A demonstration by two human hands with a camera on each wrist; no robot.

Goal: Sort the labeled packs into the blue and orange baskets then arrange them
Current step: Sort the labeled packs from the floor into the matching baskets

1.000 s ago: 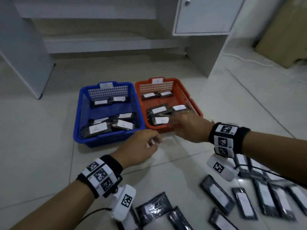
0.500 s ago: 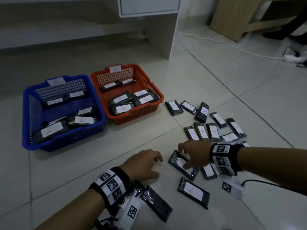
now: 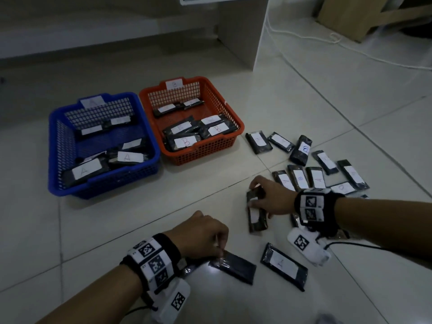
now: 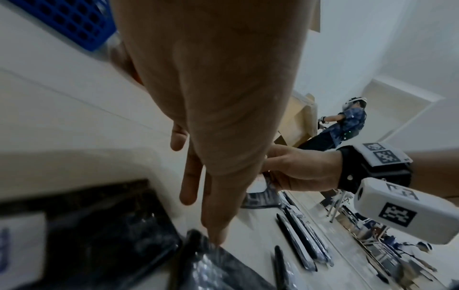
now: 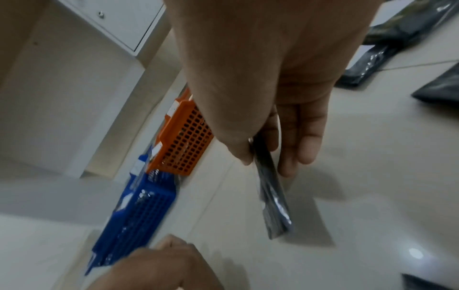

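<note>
The blue basket (image 3: pixel 105 183) holds packs labelled A, and the orange basket (image 3: pixel 198 153) beside it holds packs labelled B. My right hand (image 3: pixel 256 195) pinches one end of a black pack (image 3: pixel 256 218) with a white label and tips it up off the floor tiles; the right wrist view shows this pack (image 5: pixel 270 186) on edge between thumb and fingers. My left hand (image 3: pixel 221 252) reaches down with straight fingers, one fingertip touching the corner of a face-down black pack (image 3: pixel 236 266). In the left wrist view that fingertip (image 4: pixel 216 239) rests on the pack's wrapper.
Several loose labelled packs (image 3: pixel 322 169) lie scattered on the tiles right of the orange basket, and one more pack (image 3: pixel 284 265) lies near my right wrist. A white cabinet leg (image 3: pixel 243 31) and a white cable (image 3: pixel 350 47) are behind. Another person (image 4: pixel 347 125) stands far off.
My right hand has closed on the pack it was reaching for and tilted it up. My left hand has dropped to the face-down pack. The head view moved closer.
</note>
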